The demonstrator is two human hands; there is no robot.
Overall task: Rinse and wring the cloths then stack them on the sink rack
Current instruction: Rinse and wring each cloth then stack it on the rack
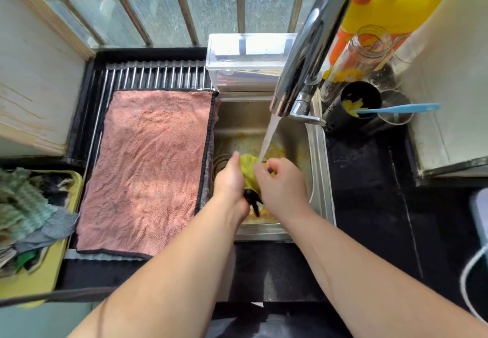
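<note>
Left hand and right hand both clench the yellow cloth in the sink directly under the tap; soaked, limp, probably slippery, best gripped at opposite bunched ends for wringing.

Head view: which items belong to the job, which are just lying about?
Job: yellow cloth, held by left hand and right hand; tap; sink; rack; pink cloth; cloth pile.
Lying about: clear box; yellow jug; glass bottle; black cup; blue utensil.
</note>
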